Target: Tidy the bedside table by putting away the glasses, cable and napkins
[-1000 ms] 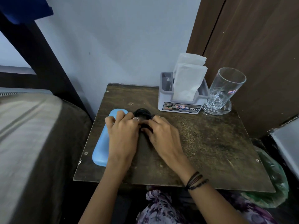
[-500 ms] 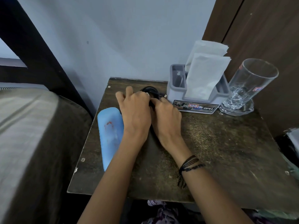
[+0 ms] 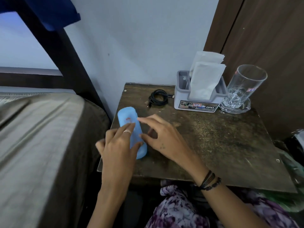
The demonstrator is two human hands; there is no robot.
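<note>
Both hands met over the blue case (image 3: 131, 129) near the desk's left edge. Our left hand (image 3: 118, 145) lay with fingers spread loosely across the case, holding nothing; our right hand (image 3: 162, 137) hovered beside it, its grip wide and empty, forefinger extended. We could not tell whether the glasses were inside the case. Behind, the coiled cable (image 3: 158, 98) sat just beside the napkin holder (image 3: 197, 102), napkins (image 3: 204, 79) upright in it, a drinking glass (image 3: 241, 89) to its right. We judged the risk thus: the case lay close to the desk (image 3: 213, 145) edge, so a careless push could tip it toward the bed (image 3: 41, 137).
</note>
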